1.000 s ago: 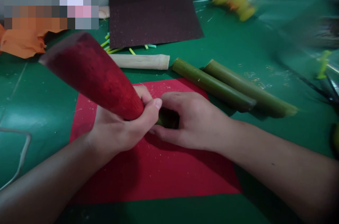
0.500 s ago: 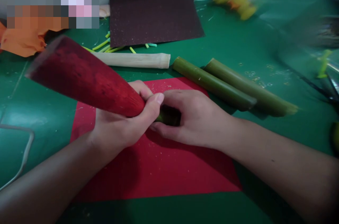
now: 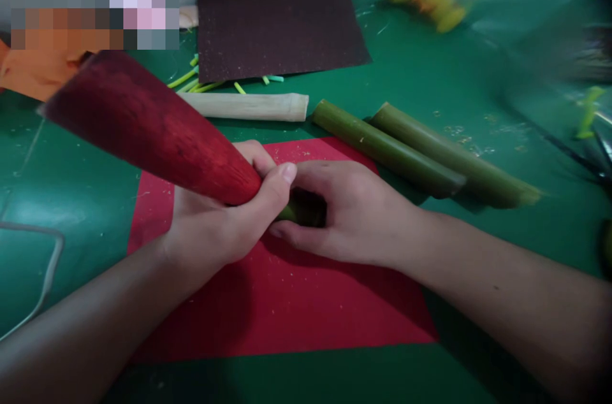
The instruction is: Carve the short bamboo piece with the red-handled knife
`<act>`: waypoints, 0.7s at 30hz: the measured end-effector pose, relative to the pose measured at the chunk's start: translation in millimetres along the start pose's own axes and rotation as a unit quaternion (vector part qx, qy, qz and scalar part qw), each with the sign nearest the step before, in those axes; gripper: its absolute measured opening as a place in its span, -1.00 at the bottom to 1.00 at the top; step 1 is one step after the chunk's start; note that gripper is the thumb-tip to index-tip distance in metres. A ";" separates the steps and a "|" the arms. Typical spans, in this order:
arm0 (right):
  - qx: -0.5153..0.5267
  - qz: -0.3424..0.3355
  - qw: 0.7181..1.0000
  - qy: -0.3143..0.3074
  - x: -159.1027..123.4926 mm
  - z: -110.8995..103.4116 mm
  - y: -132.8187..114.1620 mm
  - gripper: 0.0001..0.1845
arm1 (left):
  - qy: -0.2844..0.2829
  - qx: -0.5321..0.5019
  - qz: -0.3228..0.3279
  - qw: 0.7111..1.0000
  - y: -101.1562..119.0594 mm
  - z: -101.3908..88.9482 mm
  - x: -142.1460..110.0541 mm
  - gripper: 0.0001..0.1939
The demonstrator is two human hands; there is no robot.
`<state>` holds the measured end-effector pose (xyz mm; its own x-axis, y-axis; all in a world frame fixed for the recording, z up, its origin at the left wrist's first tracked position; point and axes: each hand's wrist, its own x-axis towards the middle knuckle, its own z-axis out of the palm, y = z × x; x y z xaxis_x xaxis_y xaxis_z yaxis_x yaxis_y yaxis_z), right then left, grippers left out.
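Held in my left hand (image 3: 229,206) is a red, dark-stained tapered stick (image 3: 157,130), its fingers closed round the narrow end. The wide end slants up and left toward me. My right hand (image 3: 349,209) curls round a short green bamboo piece (image 3: 308,208), mostly hidden by both hands, low over a red sheet (image 3: 306,302). The two hands meet at the fingertips. The lower end of the red stick is hidden in my left hand, so I cannot tell whether it touches the bamboo.
Two green bamboo lengths (image 3: 387,149) lie to the right, past a pale peeled stick (image 3: 253,107). Behind them are a dark sheet (image 3: 282,21) and yellow-green strips (image 3: 184,78). An orange crumpled sheet (image 3: 33,72) and a yellow glue gun-like object (image 3: 425,2) stand on the green table cover (image 3: 406,375).
The wide end of the red stick has tipped a little up and left. Both hands keep their grip in nearly the same place.
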<state>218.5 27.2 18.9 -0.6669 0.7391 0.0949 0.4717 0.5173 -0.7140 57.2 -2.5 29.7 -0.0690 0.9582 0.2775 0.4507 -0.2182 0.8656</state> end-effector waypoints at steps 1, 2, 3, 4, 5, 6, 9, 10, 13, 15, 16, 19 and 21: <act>0.002 0.000 1.000 0.000 0.1 -0.1 -0.1 -0.79 | 0.000 0.005 0.000 1.000 0.0 0.5 0.0 -0.72; 0.006 -0.001 1.000 -0.001 0.1 -0.2 -0.2 -0.79 | 0.001 0.007 -0.001 1.000 0.1 0.8 0.1 -0.73; 0.009 -0.002 1.000 -0.003 0.1 -0.4 -0.4 -0.79 | 0.002 0.008 -0.003 1.000 0.3 0.9 0.2 -0.73; 0.011 -0.003 1.000 -0.005 0.0 -0.7 -0.5 -0.78 | 0.002 0.005 -0.004 1.000 0.4 0.6 0.2 -0.73; 0.013 -0.003 1.000 -0.006 -0.1 -1.0 -0.6 -0.78 | -0.001 0.002 -0.005 1.000 0.5 0.0 0.1 -0.73; 0.013 -0.004 1.000 -0.006 -0.2 -1.3 -0.5 -0.79 | -0.006 -0.001 -0.004 1.000 0.4 -0.8 0.0 -0.73; 0.017 -0.007 1.000 -0.008 -0.3 -1.7 0.2 -0.78 | -0.026 -0.002 0.009 1.000 -0.6 -3.3 -0.8 -0.71; 0.019 -0.008 1.000 -0.007 -0.2 -1.7 0.5 -0.78 | -0.034 -0.002 0.019 0.999 -1.0 -3.6 -1.0 -0.70; 0.021 -0.008 1.000 -0.003 0.0 -1.2 0.8 -0.78 | -0.032 -0.006 0.028 0.999 -1.6 -2.7 -1.6 -0.69; 0.014 -0.008 1.000 -0.002 -0.1 -0.8 0.4 -0.80 | -0.007 -0.002 0.003 1.000 -1.5 -1.5 -1.5 -0.72; 0.011 -0.009 1.000 0.000 -0.2 -0.5 0.1 -0.80 | -0.003 0.003 0.000 1.000 -1.3 -1.1 -1.3 -0.73; 0.010 -0.014 1.000 0.004 -0.3 -0.1 -0.2 -0.81 | -0.011 0.010 -0.002 1.000 -0.8 -1.2 -0.4 -0.74; 0.018 -0.015 1.000 0.000 0.0 -0.3 0.3 -0.81 | -0.030 0.014 0.005 0.999 -0.7 -1.9 0.0 -0.72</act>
<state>218.8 27.5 18.8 -0.6801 0.7237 0.1174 0.4298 0.5233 -0.7358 55.2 -2.7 29.9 -0.0111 0.9659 0.2588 0.4762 -0.2224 0.8507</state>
